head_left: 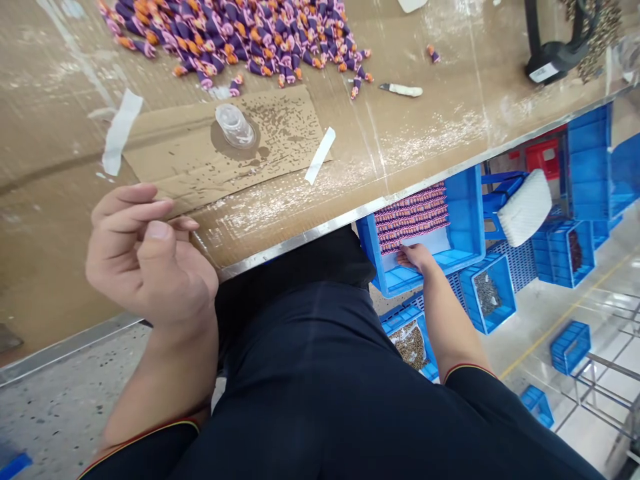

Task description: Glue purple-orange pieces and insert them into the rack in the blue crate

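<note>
My left hand (150, 257) is raised over the table's front edge, palm up. Its fingers are loosely curled and apart, and nothing shows in them. My right hand (415, 257) reaches down into a blue crate (463, 213) beside the table, fingers bent at the near end of the lowest row of small figurines (413, 220). What its fingertips hold is hidden. Similar purple, pink and orange figurines (250, 33) lie in a loose heap on the table. A clear plastic cup (235, 125) stands on a wet-spotted cardboard sheet (285, 133).
White tape strips (320, 157) fix the cardboard. A white-handled knife (403, 89) and a lone figurine (433, 53) lie right of the heap. A black stand (555, 60) is at the far right. Below are a padded blue stool (525, 207) and blue crates of small parts (487, 293).
</note>
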`<action>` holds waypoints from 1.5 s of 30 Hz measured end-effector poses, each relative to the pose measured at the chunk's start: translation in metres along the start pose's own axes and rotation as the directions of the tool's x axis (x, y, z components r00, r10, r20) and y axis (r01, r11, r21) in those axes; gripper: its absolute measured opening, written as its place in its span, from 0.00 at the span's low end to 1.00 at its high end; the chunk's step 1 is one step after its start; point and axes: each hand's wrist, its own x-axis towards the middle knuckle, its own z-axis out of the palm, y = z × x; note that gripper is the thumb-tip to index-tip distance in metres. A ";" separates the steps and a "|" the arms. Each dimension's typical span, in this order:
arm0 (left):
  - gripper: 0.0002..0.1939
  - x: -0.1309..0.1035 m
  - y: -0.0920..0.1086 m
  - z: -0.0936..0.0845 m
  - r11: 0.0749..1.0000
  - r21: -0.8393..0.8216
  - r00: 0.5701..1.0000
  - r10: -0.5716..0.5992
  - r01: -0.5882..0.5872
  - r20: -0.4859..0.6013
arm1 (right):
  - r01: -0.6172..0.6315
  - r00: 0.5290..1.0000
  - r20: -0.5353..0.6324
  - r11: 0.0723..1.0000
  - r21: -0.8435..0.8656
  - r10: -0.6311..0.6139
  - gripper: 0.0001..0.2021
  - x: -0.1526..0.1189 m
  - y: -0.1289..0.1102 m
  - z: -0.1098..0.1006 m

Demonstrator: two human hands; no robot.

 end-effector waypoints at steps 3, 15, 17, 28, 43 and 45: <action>0.17 0.001 -0.010 -0.003 0.995 -0.074 0.996 0.075 -0.072 0.042 | -0.192 0.979 0.073 0.981 0.041 0.188 0.18 -0.002 -0.005 -0.001; 0.16 0.002 -0.012 -0.005 0.983 -0.166 0.996 0.086 -0.079 0.039 | -0.117 0.991 0.036 0.965 -0.233 0.129 0.19 -0.013 -0.015 -0.014; 0.17 0.002 -0.013 -0.005 0.986 -0.140 0.994 0.096 -0.089 0.048 | -0.014 1.000 0.009 0.945 -0.327 0.017 0.12 -0.018 -0.015 -0.019; 0.24 0.000 -0.026 -0.011 0.997 0.036 0.996 0.066 -0.069 0.065 | 0.217 0.972 0.066 0.755 -0.618 -0.225 0.11 -0.026 -0.020 -0.011; 0.23 0.000 -0.033 -0.016 0.987 -0.076 0.980 0.152 -0.143 0.125 | 0.170 0.984 0.079 0.689 -0.705 -0.162 0.12 -0.028 -0.029 -0.009; 0.23 0.001 -0.032 -0.015 0.989 -0.043 0.982 0.147 -0.143 0.115 | 0.168 0.984 0.074 0.691 -0.703 -0.165 0.12 -0.028 -0.028 -0.009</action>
